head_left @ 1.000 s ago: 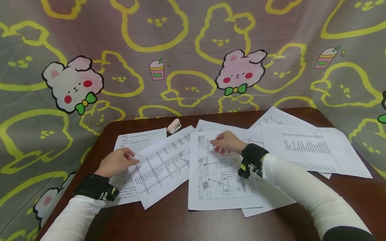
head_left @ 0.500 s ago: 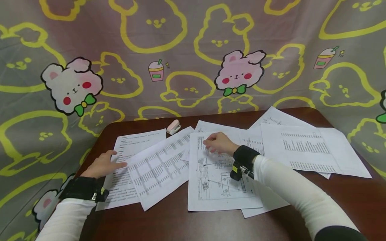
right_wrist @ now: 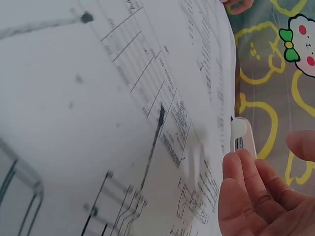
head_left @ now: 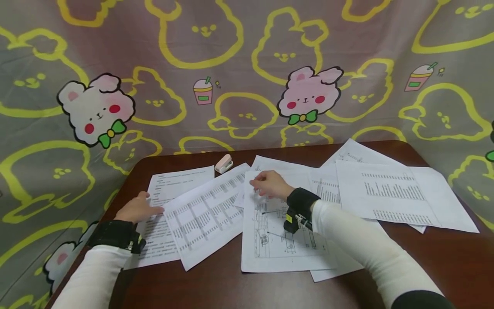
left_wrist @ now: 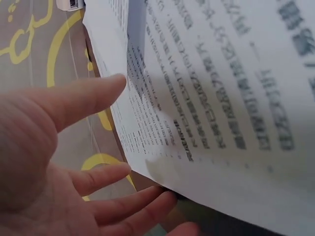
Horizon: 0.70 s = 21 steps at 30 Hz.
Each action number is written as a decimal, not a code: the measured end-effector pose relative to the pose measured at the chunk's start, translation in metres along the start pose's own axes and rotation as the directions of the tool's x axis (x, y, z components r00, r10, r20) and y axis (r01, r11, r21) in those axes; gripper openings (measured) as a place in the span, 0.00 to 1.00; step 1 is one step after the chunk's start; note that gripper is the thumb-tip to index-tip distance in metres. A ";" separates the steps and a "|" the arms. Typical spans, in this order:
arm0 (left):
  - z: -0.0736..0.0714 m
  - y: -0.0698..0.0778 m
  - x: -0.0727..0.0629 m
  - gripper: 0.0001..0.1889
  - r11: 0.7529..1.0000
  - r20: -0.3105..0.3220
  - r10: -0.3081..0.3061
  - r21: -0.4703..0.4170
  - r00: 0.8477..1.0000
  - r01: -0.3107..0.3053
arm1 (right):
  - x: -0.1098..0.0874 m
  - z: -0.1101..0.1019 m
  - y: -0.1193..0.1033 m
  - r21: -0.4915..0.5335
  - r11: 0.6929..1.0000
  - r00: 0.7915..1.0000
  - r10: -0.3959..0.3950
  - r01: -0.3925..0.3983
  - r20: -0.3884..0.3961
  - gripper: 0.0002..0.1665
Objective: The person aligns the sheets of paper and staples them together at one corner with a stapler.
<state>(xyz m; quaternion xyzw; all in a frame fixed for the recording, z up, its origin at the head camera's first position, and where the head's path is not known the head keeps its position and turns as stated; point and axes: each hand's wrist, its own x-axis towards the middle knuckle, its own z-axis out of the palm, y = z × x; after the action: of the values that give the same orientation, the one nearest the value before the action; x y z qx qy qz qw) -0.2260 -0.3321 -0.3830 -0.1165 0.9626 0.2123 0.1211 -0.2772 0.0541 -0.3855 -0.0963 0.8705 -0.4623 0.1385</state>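
On the left of the table, my left hand (head_left: 137, 208) lies at the left edge of a sheet of printed text (head_left: 160, 246). Its fingers are extended by the sheet's edge in the left wrist view, with the thumb (left_wrist: 98, 98) over the page. My right hand (head_left: 272, 184) hovers over the upper part of a sheet with a technical drawing (head_left: 270, 253). In the right wrist view its thumb stands apart from the loosely bent fingers (right_wrist: 246, 182), nothing between them. A sheet with printed tables (head_left: 206, 210) lies slanted between the two, overlapping the text sheet.
A small pink and white stapler (head_left: 224, 164) sits behind the sheets near the table's back edge. Several more printed sheets (head_left: 386, 193) overlap on the right. The brown table (head_left: 216, 283) backs onto a curtain (head_left: 239, 51) with cartoon prints.
My left hand has drawn back to the left, off the corner of the table-printed sheet to the text sheet's edge. My right hand has moved left over the drawing.
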 end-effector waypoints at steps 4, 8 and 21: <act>0.002 0.004 0.004 0.45 0.999 -0.039 -0.010 0.040 0.999 0.012 | 0.004 0.007 -0.004 0.005 1.000 1.000 0.012 -0.012 -0.012 0.21; 0.004 0.006 0.011 0.41 0.997 -0.062 -0.028 0.069 0.998 0.032 | 0.007 0.015 -0.009 0.016 1.000 1.000 0.011 -0.011 -0.016 0.21; 0.004 -0.006 0.024 0.51 0.989 -0.089 -0.089 -0.122 0.992 0.078 | 0.019 0.041 -0.022 0.092 0.996 1.000 0.017 -0.015 -0.012 0.18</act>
<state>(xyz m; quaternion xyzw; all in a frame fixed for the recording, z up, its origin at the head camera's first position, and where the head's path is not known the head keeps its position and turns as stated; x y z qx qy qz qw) -0.2468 -0.3399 -0.3955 -0.1738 0.9472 0.2580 0.0772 -0.2807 0.0048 -0.3921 -0.0799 0.8499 -0.5014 0.1410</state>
